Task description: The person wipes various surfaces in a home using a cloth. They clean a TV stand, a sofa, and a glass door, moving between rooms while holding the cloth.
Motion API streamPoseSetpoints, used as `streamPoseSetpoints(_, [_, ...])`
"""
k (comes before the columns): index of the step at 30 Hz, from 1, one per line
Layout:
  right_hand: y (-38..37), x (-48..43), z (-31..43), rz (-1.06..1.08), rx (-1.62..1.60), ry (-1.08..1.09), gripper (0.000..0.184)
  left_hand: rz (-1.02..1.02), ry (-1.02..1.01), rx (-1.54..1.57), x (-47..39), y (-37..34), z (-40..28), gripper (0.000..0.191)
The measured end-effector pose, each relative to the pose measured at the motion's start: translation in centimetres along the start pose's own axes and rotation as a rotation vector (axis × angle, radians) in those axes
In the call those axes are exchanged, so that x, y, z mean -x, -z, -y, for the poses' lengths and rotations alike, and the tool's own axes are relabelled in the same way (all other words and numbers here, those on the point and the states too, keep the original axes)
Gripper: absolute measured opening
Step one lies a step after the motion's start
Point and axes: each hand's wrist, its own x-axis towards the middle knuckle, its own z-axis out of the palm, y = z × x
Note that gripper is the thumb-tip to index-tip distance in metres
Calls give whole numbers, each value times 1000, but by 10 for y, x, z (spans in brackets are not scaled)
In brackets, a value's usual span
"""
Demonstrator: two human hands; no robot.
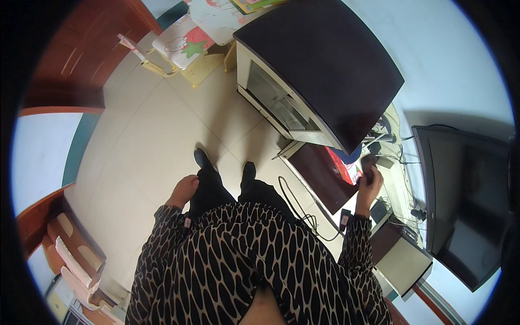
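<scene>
My right hand (369, 187) is closed around a small dark object (368, 165), whose kind I cannot make out. It is above the right end of a low TV stand with a dark brown top (321, 174). Just left of this hand lies a red and white printed packet (345, 166), and a dark blue item (350, 156) partly covers it. My left hand (185, 190) hangs beside my left thigh with its fingers curled in, and nothing shows in it.
A dark-topped cabinet with glass doors (321, 61) stands ahead. A wall-mounted television (463, 199) is at right. A black cable (300, 211) loops near my right leg. A child's chair with strawberry print (183, 42) stands at the far left, and a wooden door (81, 53) beyond it.
</scene>
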Motion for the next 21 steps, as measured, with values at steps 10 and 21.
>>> streamPoseSetpoints(10, [-49,-27,92,-21,119,486,39,-66,169,-30,35,12,62,31])
streamPoseSetpoints(21, [-203,51,400,623,-69,896,34,-193,354,128,126,103,208,28])
